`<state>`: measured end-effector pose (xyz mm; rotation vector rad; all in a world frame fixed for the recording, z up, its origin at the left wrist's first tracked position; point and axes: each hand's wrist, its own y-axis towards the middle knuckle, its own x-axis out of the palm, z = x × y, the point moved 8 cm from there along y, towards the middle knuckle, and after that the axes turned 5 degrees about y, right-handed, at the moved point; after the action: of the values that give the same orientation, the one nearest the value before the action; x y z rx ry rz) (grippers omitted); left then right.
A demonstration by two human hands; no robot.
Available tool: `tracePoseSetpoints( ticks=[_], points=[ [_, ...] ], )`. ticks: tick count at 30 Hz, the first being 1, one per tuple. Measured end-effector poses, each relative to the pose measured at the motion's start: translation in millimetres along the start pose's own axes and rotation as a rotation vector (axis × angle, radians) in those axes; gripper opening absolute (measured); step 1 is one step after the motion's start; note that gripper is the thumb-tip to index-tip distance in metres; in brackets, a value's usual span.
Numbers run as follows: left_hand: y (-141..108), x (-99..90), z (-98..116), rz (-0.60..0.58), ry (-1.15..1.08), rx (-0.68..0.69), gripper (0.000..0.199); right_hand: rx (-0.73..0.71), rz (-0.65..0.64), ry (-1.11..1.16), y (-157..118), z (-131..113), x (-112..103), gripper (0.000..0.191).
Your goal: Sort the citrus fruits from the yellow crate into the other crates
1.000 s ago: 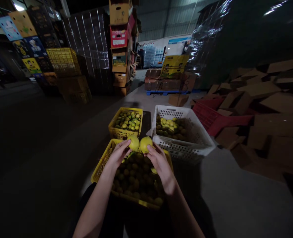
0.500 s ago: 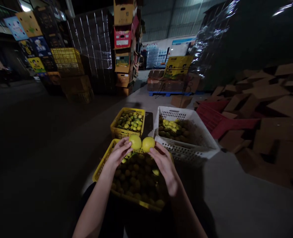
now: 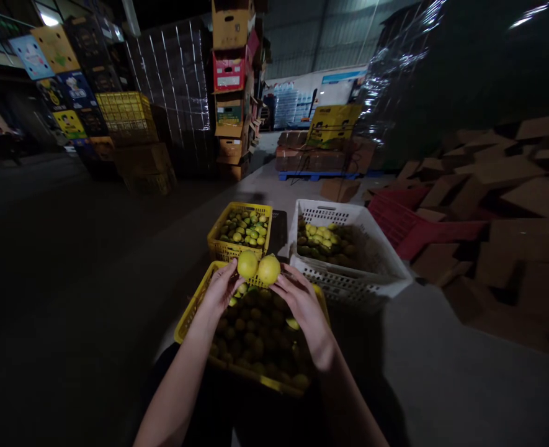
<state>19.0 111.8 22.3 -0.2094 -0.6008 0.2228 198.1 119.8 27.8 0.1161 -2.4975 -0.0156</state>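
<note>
My left hand [image 3: 222, 285] grips a yellow-green lemon [image 3: 247, 265] by its side. A second, yellower lemon [image 3: 269, 270] is held in my right hand [image 3: 301, 295], thumb below and fingers behind. Both fruits are side by side, seeming to touch, above the near yellow crate [image 3: 191, 305]. Inside that crate, in shadow, lie many lemons [image 3: 255, 338]. Beyond it stands another yellow crate [image 3: 214, 237] filled with green and yellow lemons [image 3: 244, 228]. To the right, a white crate [image 3: 371, 248] holds more lemons [image 3: 323, 239] toward its left side.
A red crate [image 3: 409, 223] and a heap of flattened cardboard boxes [image 3: 502, 186] lie on the right. Behind are a tall stack of cartons [image 3: 230, 81], a blue pallet [image 3: 318, 176] with boxes, and stacked yellow crates [image 3: 128, 115] at left. A dark flat object [image 3: 279, 231] sits between the crates.
Both lemons have turned in my fingers and shifted slightly left, now closer together. My hands keep hold of them; the crates stay where they were.
</note>
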Motion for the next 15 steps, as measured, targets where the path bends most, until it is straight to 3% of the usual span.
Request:
tracePoseSetpoints(
  ticks=[9,12,15],
  points=[
    [-0.6,12.5,-5.5,-0.179,0.039,0.079,0.029,0.026,-0.031,-0.057,-3.0,5.6,9.1,0.030],
    [-4.0,18.3,-6.0,-0.177,0.071,0.091,0.033,0.053,-0.067,-0.056,-4.5,9.1,17.2,0.028],
    [-6.4,18.6,-8.0,-0.106,0.053,0.043,0.023,0.024,-0.066,-0.049,-4.4,12.0,17.2,0.026]
  ],
)
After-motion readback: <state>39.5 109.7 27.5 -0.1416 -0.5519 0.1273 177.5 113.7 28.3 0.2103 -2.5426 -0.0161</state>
